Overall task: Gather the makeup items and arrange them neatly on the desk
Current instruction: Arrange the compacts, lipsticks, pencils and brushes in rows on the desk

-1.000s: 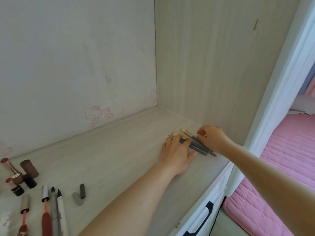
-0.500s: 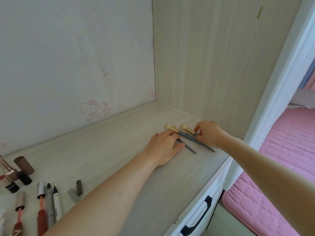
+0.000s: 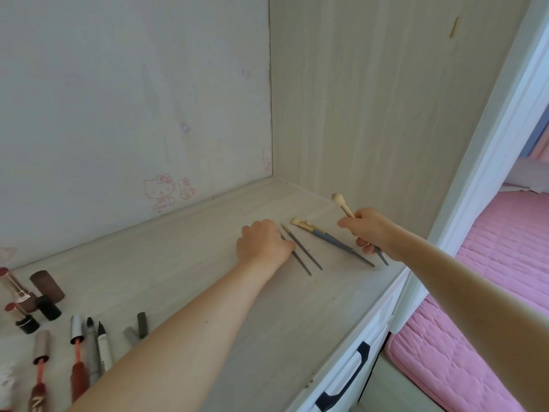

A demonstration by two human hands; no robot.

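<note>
My right hand [image 3: 367, 230] grips a makeup brush [image 3: 341, 204] with a cream head and lifts it off the pale wooden desk [image 3: 190, 263]. My left hand [image 3: 263, 243] rests palm down on the desk, its fingers on two thin dark brushes [image 3: 306, 254] that lie side by side. Between my hands lie two grey-handled brushes [image 3: 326, 237] with cream heads, close together. Lipsticks [image 3: 20, 295], lip glosses [image 3: 77, 352] and pens [image 3: 99, 343] lie in a row at the far left.
A side panel [image 3: 371, 114] stands right of the desk and a back wall [image 3: 133, 99] with cartoon stickers lies behind it. White drawers with dark handles [image 3: 344, 382] sit under the front edge. A pink bed [image 3: 490, 292] is at the right.
The bunched brushes have been spread apart. My right hand picked one brush up and lifted it. My left hand slid two thin brushes to the left.
</note>
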